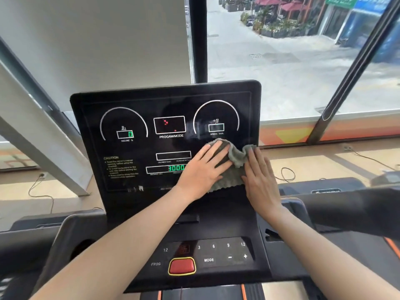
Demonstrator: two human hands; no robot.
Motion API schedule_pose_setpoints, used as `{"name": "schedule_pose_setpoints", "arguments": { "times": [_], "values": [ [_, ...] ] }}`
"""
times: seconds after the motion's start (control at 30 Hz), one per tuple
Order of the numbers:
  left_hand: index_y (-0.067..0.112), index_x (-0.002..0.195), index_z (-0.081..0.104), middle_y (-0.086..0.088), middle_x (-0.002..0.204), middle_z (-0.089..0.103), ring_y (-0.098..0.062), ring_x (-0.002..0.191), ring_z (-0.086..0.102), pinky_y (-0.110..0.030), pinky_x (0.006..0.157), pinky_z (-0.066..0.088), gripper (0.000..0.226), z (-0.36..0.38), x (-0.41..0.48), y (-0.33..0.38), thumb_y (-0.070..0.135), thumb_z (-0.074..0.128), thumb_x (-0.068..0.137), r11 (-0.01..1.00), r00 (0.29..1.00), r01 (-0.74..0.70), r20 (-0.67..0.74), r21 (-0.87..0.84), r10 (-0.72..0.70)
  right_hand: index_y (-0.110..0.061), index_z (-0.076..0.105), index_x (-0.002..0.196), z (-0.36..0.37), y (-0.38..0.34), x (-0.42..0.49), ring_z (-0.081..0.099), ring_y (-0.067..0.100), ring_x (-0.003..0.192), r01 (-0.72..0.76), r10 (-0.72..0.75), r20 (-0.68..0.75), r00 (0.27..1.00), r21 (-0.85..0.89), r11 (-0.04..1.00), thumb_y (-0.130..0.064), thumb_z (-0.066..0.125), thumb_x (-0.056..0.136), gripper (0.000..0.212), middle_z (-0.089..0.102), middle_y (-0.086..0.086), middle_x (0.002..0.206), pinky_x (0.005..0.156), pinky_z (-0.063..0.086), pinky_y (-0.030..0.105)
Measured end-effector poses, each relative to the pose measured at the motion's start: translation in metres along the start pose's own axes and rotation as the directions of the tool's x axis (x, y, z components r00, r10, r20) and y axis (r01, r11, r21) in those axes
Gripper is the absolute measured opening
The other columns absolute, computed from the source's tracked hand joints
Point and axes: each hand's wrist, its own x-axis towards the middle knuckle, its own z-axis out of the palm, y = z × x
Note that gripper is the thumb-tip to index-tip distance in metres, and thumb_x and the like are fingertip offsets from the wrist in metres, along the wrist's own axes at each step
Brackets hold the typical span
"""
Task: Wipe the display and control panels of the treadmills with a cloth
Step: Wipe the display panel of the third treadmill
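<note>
While their fingers lie straight, the left hand and right hand press one grey cloth flat against the lower right of the display, neither gripping it. Below is one control panel with one red button.

Both arms outstretched, left hand flat, fingers straight, right hand flat just beside
</note>
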Motion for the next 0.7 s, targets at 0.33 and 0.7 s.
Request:
{"name": "schedule_pose_setpoints", "arguments": {
  "times": [0.33, 0.7],
  "values": [
    [0.022, 0.154, 0.043, -0.011, 0.166, 0.025, -0.028, 0.156, 0.014, -0.043, 0.127, 0.017, 0.058, 0.017, -0.128, -0.042, 0.02, 0.064, 0.1, 0.966, 0.97, 0.241, -0.009, -0.09, -0.243, 0.002, 0.037, 0.147, 0.015, -0.11, 0.02, -0.002, 0.043, 0.151, 0.18, -0.188, 0.081, 0.979, 0.093, 0.979, -0.004, 0.055, 0.094, 0.057, 0.02, 0.027, 0.16, 0.121, 0.017, 0.053],
    [0.012, 0.155, 0.036, -0.024, 0.161, 0.03, -0.04, 0.153, 0.021, -0.047, 0.12, 0.031, 0.065, 0.007, -0.232, -0.107, 0.028, 0.063, 0.098, 0.846, 0.847, 0.531, 0.053, -0.047, -0.529, -0.024, 0.034, 0.151, 0.031, -0.236, 0.064, -0.01, 0.049, 0.148, 0.358, -0.364, 0.166, 0.917, 0.065, 0.932, -0.03, 0.052, 0.098, 0.056, 0.012, 0.005, 0.166, 0.119, 0.007, 0.063]
  ]
}}
